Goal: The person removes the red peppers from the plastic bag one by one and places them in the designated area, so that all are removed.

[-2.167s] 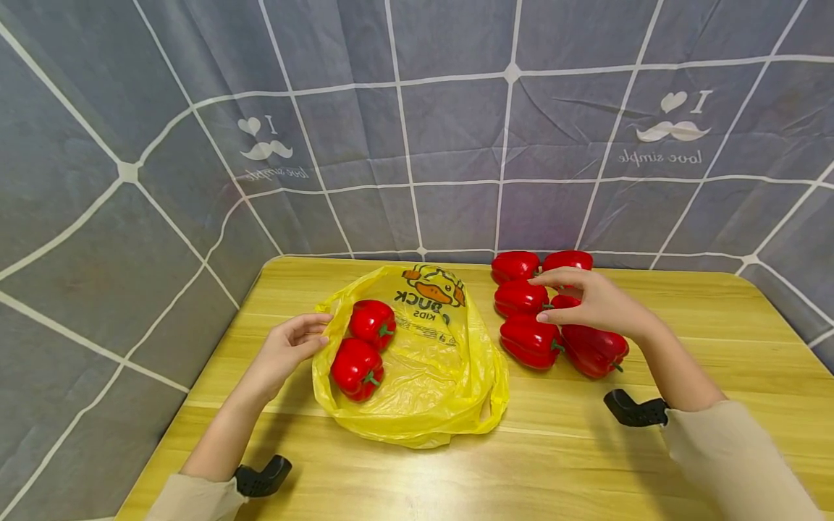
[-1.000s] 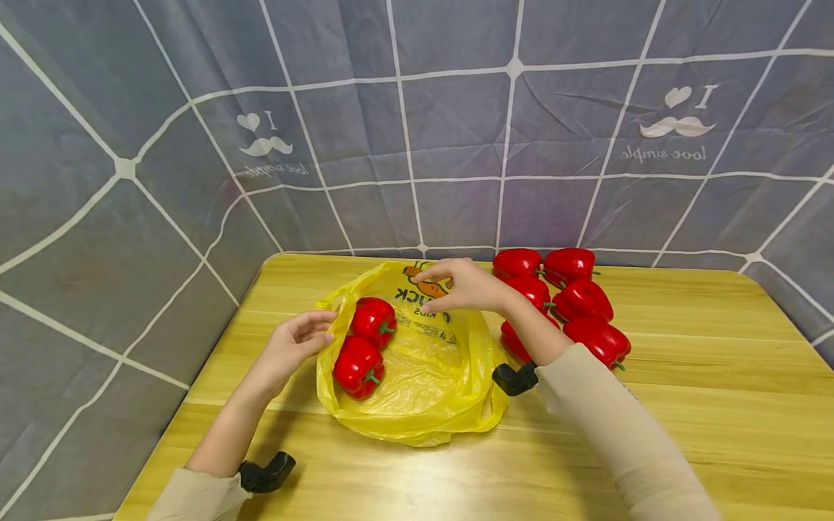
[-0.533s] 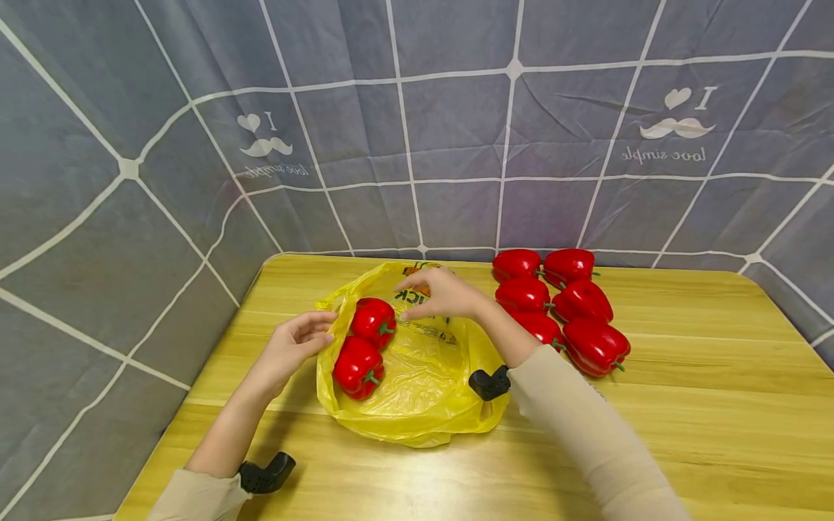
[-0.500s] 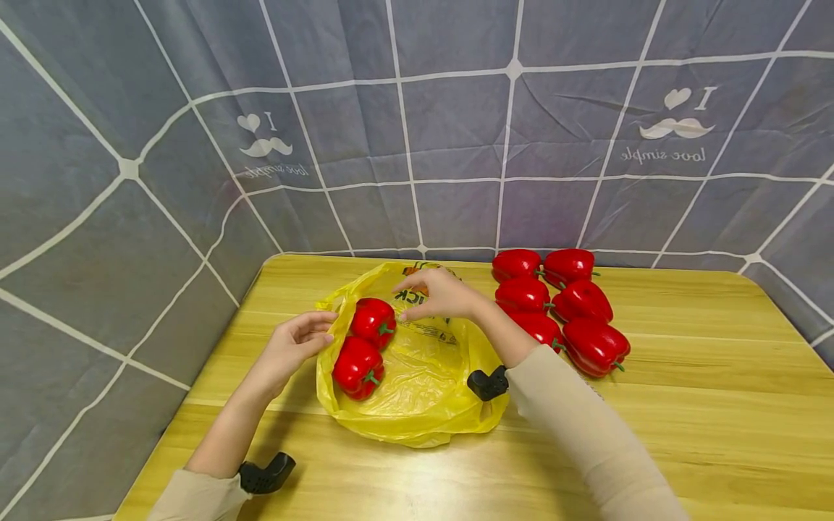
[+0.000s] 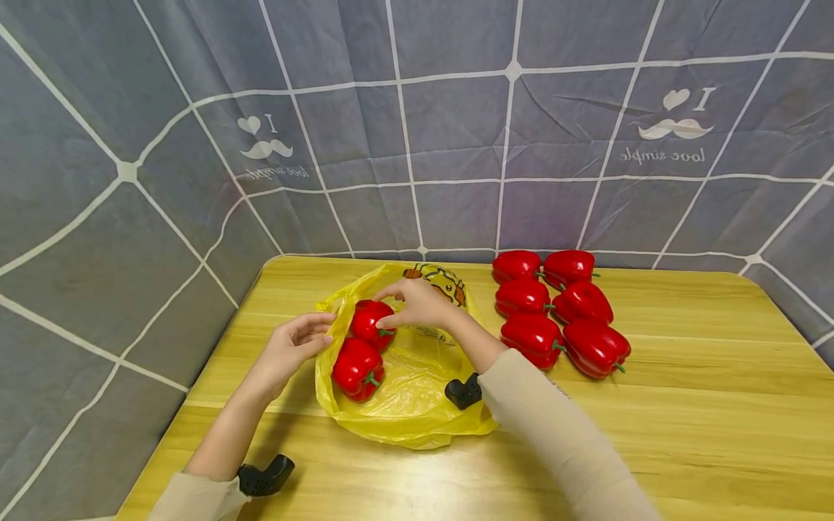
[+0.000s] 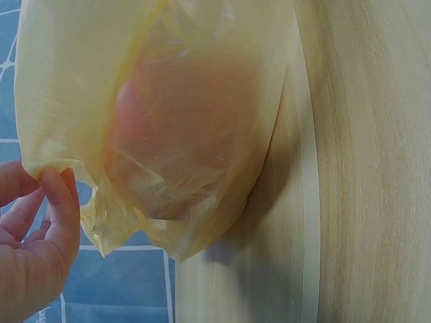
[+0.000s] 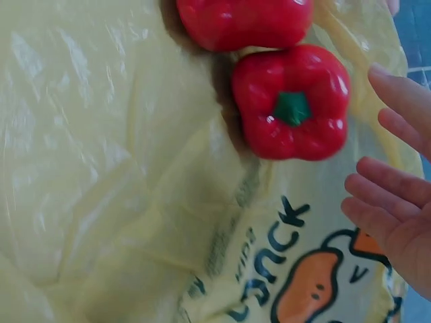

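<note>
A yellow plastic bag (image 5: 417, 427) with a duck print lies spread on the table, its mouth facing me. Inside, against its left side, are two red bell peppers, the far one (image 5: 365, 318) and the near one (image 5: 356, 370). My left hand (image 5: 289, 351) pinches the bag's left rim between thumb and fingers; the left wrist view shows the plastic (image 6: 67, 101) gathered at the fingertips. Over the bag's mouth, my right hand (image 5: 420, 307) spreads thumb and fingers by the far pepper. In the right wrist view a gap shows between that pepper (image 7: 323, 134) and the fingers (image 7: 384, 182).
Several more red bell peppers (image 5: 531, 336) with green stems lie in two columns on the wooden table (image 5: 704, 376), right of the bag. Grey tile-patterned cloth (image 5: 456, 145) hangs behind and at the left. Black wrist mounts (image 5: 267, 477) sit at both wrists.
My right hand has come from the loose peppers at the right, leftward over the bag to the far pepper inside. My left hand stays at the bag's rim.
</note>
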The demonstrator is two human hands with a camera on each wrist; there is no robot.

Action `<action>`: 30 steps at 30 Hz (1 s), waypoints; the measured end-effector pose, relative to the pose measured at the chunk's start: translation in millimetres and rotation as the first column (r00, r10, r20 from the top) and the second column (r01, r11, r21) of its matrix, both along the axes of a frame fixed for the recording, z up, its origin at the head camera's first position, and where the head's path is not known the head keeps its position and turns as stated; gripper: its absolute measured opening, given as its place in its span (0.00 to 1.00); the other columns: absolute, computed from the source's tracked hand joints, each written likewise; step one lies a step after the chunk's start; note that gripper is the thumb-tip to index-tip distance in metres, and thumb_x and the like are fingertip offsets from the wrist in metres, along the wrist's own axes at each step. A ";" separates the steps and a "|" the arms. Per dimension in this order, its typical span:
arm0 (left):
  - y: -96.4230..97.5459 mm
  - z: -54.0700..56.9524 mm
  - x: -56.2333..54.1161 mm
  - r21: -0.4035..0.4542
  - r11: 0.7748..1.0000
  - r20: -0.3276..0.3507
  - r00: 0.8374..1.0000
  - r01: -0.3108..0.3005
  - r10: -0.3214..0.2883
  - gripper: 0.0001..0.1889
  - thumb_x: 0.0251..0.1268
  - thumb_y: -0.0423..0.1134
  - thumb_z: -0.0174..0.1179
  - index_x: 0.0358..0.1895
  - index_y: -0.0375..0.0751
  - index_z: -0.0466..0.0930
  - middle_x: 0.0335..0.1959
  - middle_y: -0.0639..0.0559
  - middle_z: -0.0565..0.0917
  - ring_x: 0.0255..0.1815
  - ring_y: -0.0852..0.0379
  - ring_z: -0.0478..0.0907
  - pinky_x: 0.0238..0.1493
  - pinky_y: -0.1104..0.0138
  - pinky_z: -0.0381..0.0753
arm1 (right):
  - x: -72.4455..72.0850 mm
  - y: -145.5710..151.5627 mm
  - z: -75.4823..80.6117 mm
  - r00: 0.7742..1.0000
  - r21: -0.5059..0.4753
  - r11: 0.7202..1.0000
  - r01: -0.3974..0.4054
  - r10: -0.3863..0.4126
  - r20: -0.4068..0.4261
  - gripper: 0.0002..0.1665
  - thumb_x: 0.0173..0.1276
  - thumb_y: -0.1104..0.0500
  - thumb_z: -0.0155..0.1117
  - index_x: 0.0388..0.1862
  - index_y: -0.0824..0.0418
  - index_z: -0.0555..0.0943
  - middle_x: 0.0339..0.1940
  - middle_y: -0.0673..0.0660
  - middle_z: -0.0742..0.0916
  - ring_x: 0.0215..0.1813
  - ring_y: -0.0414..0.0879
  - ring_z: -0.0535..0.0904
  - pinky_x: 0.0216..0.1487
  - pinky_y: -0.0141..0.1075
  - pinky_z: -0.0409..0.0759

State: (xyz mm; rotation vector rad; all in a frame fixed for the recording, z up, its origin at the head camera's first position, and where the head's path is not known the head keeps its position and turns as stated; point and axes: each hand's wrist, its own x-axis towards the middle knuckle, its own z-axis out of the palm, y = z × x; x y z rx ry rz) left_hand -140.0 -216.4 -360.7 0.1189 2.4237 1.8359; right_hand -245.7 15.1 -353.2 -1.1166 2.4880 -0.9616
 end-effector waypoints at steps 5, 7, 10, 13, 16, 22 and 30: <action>0.5 -0.7 0.3 0.000 1.000 -0.002 1.000 0.001 -0.001 0.21 0.64 0.30 0.56 0.58 0.25 0.69 0.47 0.38 0.76 0.41 0.61 0.75 0.43 0.73 0.76 | 2.2 -7.1 -6.6 0.999 -0.012 0.999 0.037 -0.037 -0.001 0.25 0.58 0.53 0.70 0.54 0.60 0.80 0.54 0.55 0.82 0.56 0.54 0.74 0.57 0.42 0.72; 0.8 0.0 0.8 -0.001 1.000 -0.003 1.000 -0.001 0.001 0.21 0.64 0.30 0.56 0.59 0.25 0.69 0.47 0.37 0.76 0.42 0.60 0.75 0.43 0.73 0.76 | 3.0 -9.2 -8.1 0.999 -0.024 0.999 0.042 -0.042 -0.003 0.26 0.58 0.53 0.70 0.54 0.61 0.80 0.54 0.56 0.82 0.56 0.53 0.74 0.56 0.41 0.72; 0.4 0.0 1.3 -0.001 1.000 -0.004 1.000 -0.004 0.004 0.21 0.64 0.30 0.56 0.59 0.25 0.68 0.48 0.36 0.76 0.42 0.60 0.75 0.44 0.74 0.76 | 3.0 -14.0 -11.9 0.999 -0.036 0.998 0.051 -0.052 -0.018 0.26 0.57 0.53 0.70 0.54 0.61 0.80 0.53 0.56 0.82 0.54 0.50 0.75 0.54 0.38 0.73; -0.3 -1.3 1.0 0.000 1.000 -0.005 1.000 -0.004 0.004 0.21 0.64 0.30 0.56 0.59 0.25 0.68 0.47 0.38 0.76 0.42 0.60 0.75 0.44 0.73 0.76 | 2.7 -19.3 -16.0 0.997 -0.035 0.997 0.067 -0.068 -0.029 0.26 0.56 0.52 0.71 0.54 0.61 0.80 0.52 0.55 0.83 0.52 0.47 0.76 0.50 0.33 0.74; -1.2 -3.1 0.5 0.003 1.000 -0.009 1.000 0.001 -0.001 0.21 0.64 0.30 0.56 0.58 0.24 0.68 0.46 0.41 0.77 0.41 0.61 0.76 0.43 0.73 0.77 | 2.3 -23.6 -19.5 0.996 -0.030 0.996 0.085 -0.086 -0.037 0.27 0.55 0.51 0.71 0.53 0.61 0.80 0.51 0.56 0.83 0.51 0.47 0.76 0.48 0.31 0.74; -0.8 -3.7 -0.1 0.002 1.000 -0.010 1.000 -0.001 0.001 0.21 0.63 0.29 0.57 0.58 0.24 0.69 0.45 0.41 0.77 0.41 0.61 0.76 0.43 0.73 0.77 | 2.1 -27.0 -23.4 0.993 -0.012 0.993 0.116 -0.117 -0.021 0.30 0.55 0.50 0.72 0.55 0.61 0.79 0.51 0.55 0.83 0.51 0.47 0.76 0.49 0.32 0.75; -0.5 -0.9 0.8 0.003 1.000 -0.003 1.000 -0.006 0.006 0.21 0.64 0.30 0.57 0.58 0.24 0.68 0.46 0.37 0.77 0.40 0.61 0.75 0.42 0.74 0.76 | 2.2 -29.3 -25.5 0.992 -0.007 0.993 0.120 -0.120 -0.023 0.29 0.55 0.50 0.72 0.54 0.61 0.80 0.51 0.55 0.83 0.50 0.48 0.76 0.49 0.32 0.75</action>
